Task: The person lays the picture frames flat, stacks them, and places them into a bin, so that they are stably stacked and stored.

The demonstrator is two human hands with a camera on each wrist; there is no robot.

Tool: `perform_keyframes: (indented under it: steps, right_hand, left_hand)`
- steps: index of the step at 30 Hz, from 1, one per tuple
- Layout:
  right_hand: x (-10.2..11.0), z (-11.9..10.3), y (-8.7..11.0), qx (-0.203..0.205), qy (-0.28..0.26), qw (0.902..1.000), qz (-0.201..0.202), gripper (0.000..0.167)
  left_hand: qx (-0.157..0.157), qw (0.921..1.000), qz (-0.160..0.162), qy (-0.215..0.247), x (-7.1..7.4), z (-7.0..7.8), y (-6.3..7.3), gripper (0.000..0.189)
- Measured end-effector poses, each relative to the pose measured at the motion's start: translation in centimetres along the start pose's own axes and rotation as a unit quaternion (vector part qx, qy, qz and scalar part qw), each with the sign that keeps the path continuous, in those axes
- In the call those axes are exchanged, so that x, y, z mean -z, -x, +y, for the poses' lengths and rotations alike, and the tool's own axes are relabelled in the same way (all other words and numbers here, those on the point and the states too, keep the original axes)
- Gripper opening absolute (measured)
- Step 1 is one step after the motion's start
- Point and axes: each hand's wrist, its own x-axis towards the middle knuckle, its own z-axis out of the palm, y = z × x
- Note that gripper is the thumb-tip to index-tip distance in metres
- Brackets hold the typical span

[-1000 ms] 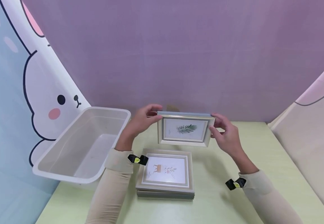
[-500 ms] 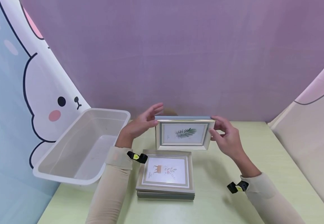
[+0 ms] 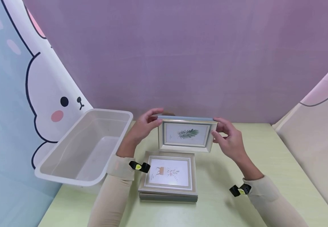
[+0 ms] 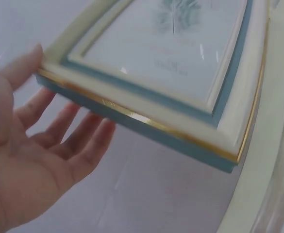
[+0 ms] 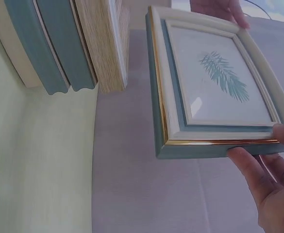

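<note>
A cream and blue picture frame point(image 3: 186, 135) with a gold line and a green leaf print is held up on its long side, tilted, above the table. My left hand point(image 3: 143, 126) pinches its left upper corner; in the left wrist view the thumb lies on the front and the fingers point(image 4: 86, 138) reach behind the blue edge. At the right end, my right hand point(image 3: 230, 137) grips the frame between thumb and fingers. Just nearer to me lies a stack of picture frames point(image 3: 168, 173), the top one wood-toned with a plant print. Blue edges show below it.
A white plastic bin point(image 3: 67, 180) stands at the left, beside my left forearm. A purple cloth point(image 3: 198, 56) hangs behind the pale green table point(image 3: 254, 148). Printed cloth with a rabbit face point(image 3: 43, 91) covers the left side.
The held frame has come down slightly toward the stack. My left fingers, raised off the corner half a second ago, are back against it. The right hand keeps its grip.
</note>
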Motion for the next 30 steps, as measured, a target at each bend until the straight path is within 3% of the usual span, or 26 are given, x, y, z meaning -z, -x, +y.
perform_keyframes:
  steps: [4, 9, 14, 22, 30]
  right_hand:
    - [-0.1, -0.1, -0.1, 0.001, -0.001, 1.0000, 0.004, 0.050]
    - [-0.2, -0.2, 0.0, -0.015, -0.010, 0.9998, -0.003, 0.050]
    - [0.0, -0.4, -0.1, -0.068, -0.044, 0.9959, -0.040, 0.053]
    - [-0.7, -0.3, 0.4, -0.210, -0.076, 0.9658, -0.131, 0.055]
    - [-2.1, 0.5, 1.8, -0.271, -0.086, 0.9411, -0.183, 0.055]
  left_hand:
    - [0.002, 0.9981, 0.058, -0.020, -0.6, 0.1, 0.3, 0.032]
    - [0.006, 0.9943, 0.103, -0.027, -1.2, 0.6, 0.9, 0.023]
    - [0.016, 0.9885, 0.148, -0.026, -1.6, 1.2, 1.4, 0.021]
    - [0.081, 0.9763, 0.198, -0.034, -2.1, 0.4, 2.6, 0.023]
    - [0.136, 0.9653, 0.215, -0.059, -2.4, -2.5, 3.9, 0.024]
